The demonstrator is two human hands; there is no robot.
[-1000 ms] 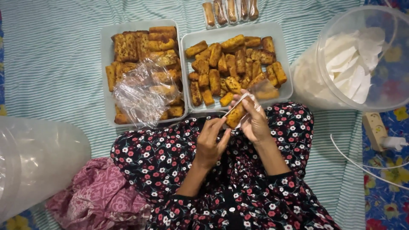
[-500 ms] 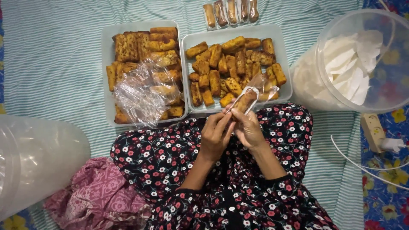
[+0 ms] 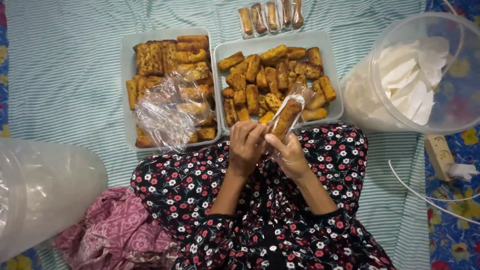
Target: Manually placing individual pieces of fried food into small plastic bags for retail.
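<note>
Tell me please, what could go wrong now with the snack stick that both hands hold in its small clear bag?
1. The golden-brown snack stick stands partly out of the small clear plastic bag, held only by fingertips of the left hand and right hand; it may slip or break.
2. The loose pile of clear plastic bags lies on the left tray's pieces and could slide off.

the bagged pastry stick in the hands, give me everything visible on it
The pastry stick is an oblong golden-brown baked piece with darker flecks, crust looks crisp. It sits inside a narrow clear plastic sleeve, whose slack open end sticks out past its top. It tilts up and to the right, over the near edge of the right tray. The left hand and right hand pinch its lower end from both sides; that end is hidden by fingers.
</note>
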